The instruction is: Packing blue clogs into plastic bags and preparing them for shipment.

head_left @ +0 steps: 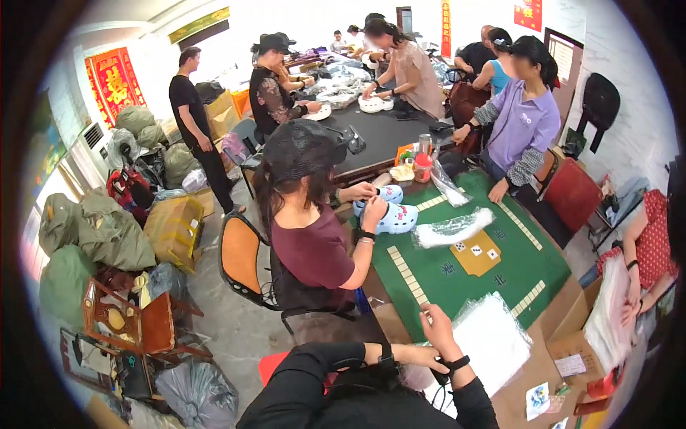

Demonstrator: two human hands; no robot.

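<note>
My right hand [436, 327] reaches up to the near corner of a stack of clear plastic bags [493, 339] and pinches its edge with the fingers. The stack lies on the near end of the green-topped table [457, 275]. My left hand [416, 354] sits just below it, against my right wrist, which partly hides its fingers. Both arms wear black sleeves and dark wristbands. Across the table corner, a person in a maroon shirt [314, 250] holds a light blue clog shoe [396, 217].
A bagged white item [454, 229] lies mid-table. A person in purple [525, 125] leans on the far side. A cardboard box [572, 336] and a person in red with bags [643, 243] are at right. An orange chair [239, 257] and sacks [100, 229] fill the left floor.
</note>
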